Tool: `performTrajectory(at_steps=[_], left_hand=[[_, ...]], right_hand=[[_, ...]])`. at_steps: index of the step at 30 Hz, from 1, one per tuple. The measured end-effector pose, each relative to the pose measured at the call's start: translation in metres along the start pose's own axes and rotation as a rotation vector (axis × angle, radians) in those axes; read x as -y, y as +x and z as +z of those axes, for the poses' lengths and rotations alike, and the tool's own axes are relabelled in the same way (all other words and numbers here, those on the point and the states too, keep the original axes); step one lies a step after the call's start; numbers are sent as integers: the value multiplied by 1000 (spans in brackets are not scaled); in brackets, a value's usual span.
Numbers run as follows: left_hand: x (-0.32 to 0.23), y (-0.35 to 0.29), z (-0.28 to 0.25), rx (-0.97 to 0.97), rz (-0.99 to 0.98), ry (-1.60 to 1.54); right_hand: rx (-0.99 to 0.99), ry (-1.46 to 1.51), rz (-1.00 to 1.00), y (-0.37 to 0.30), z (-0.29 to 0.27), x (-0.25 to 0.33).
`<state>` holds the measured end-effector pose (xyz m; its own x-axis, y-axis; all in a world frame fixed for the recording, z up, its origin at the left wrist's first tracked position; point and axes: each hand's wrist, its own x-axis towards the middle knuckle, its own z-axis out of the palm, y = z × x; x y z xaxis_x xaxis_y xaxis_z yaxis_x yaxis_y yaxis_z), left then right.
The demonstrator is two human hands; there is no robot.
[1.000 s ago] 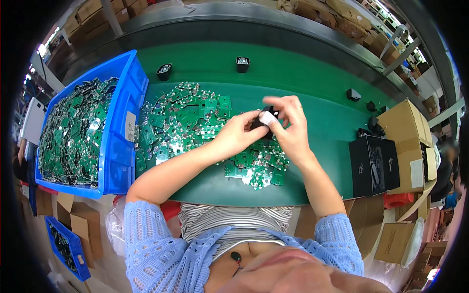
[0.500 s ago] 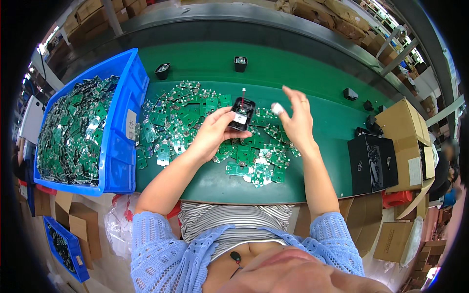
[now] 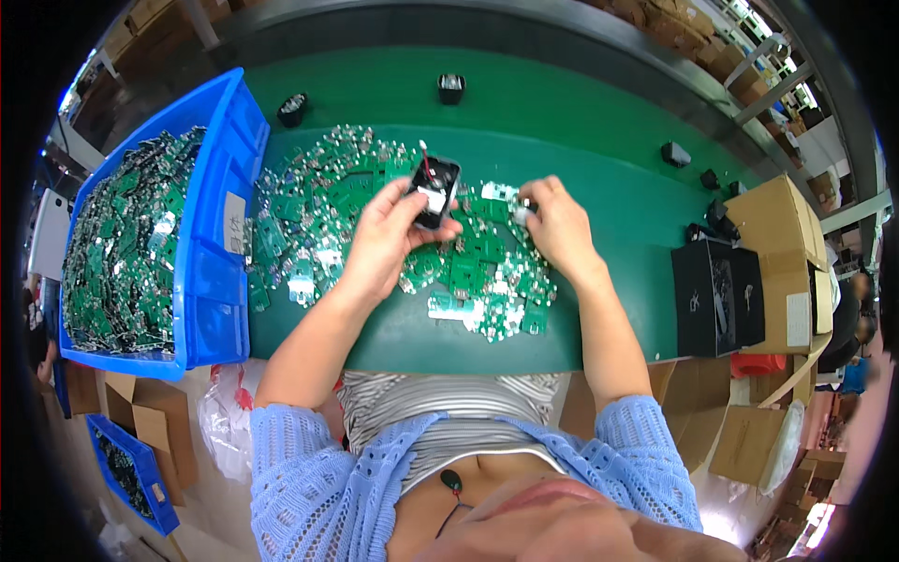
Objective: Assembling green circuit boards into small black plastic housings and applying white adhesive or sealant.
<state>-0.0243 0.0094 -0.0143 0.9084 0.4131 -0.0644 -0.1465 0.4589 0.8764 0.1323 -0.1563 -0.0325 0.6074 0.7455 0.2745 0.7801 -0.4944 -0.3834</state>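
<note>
Holding the case over the boards, pinched between thumb and fingers of the left hand, long axis running away and slightly rightward, left of the right hand, curled nearly closed above the boards' right side, grip unclear.

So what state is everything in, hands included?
Left hand: closed on the black housing
Black housing: open, red wire sticking out
Right hand: at the loose circuit boards, grip unclear
Loose circuit boards: heaped on the green table
Large blue bin: uncovered, filled with stacked boards
Black box: open
</note>
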Motion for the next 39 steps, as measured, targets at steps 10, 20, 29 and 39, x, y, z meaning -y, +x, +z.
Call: performTrajectory(at_steps=[10, 20, 29, 39], left_hand=[[-5, 2, 2, -75, 30, 47], [1, -2, 3, -73, 32, 73], [15, -1, 8, -52, 31, 205], [25, -4, 11, -101, 114, 359]], right_hand=[[-83, 69, -100, 8, 10, 4], [-31, 74, -217, 10, 17, 22], [-290, 847, 121, 5, -12, 28], [-8, 1366, 47, -10, -20, 68]])
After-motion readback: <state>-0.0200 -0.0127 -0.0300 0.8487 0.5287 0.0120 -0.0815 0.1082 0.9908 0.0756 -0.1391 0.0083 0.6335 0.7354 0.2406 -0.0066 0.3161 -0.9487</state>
